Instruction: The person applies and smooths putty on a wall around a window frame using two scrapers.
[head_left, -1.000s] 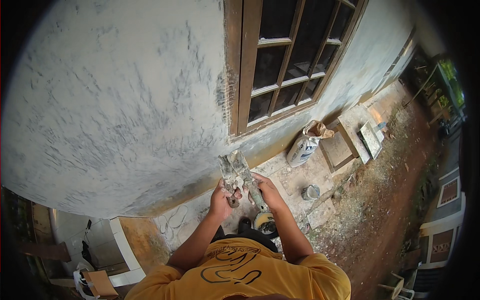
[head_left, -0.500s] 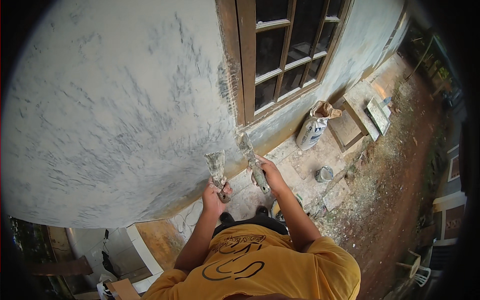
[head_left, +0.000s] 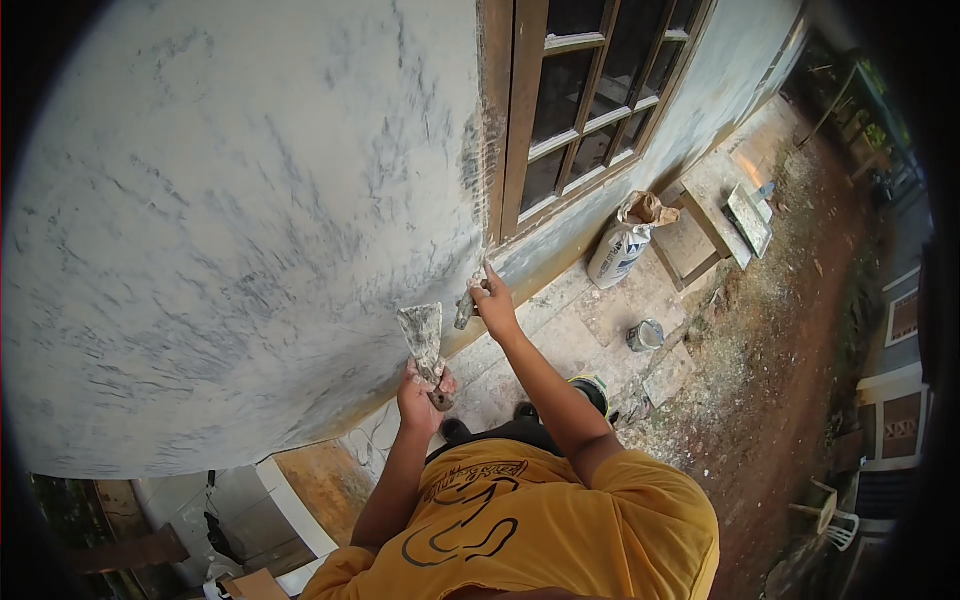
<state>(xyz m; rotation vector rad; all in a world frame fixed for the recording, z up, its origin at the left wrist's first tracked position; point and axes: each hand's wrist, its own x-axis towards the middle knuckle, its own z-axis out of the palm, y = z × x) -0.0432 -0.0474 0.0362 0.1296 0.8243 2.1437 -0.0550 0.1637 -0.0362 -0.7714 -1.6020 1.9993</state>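
Observation:
My left hand (head_left: 413,398) grips a putty-smeared scraper with a broad blade (head_left: 420,332), held upright in front of my torso. My right hand (head_left: 494,300) is raised farther forward, gripping a second scraper (head_left: 464,312) at the patchy plastered wall (head_left: 260,230), just below the lower left corner of the wooden window (head_left: 515,150). That scraper's blade is mostly hidden by my fingers, so I cannot tell whether it touches the wall. A yellowish bucket (head_left: 594,388) stands by my feet, partly hidden by my right arm.
An open paper sack (head_left: 618,255) leans near the wall. To the right are a small can (head_left: 645,335) and a low wooden table (head_left: 705,185) with a smeared board (head_left: 745,220). A dirt path (head_left: 790,350) runs alongside; a chair (head_left: 835,525) sits at the lower right.
The two scrapers, at first together, have moved apart. My right hand has moved forward and up toward the window corner, while my left has shifted slightly left with its scraper.

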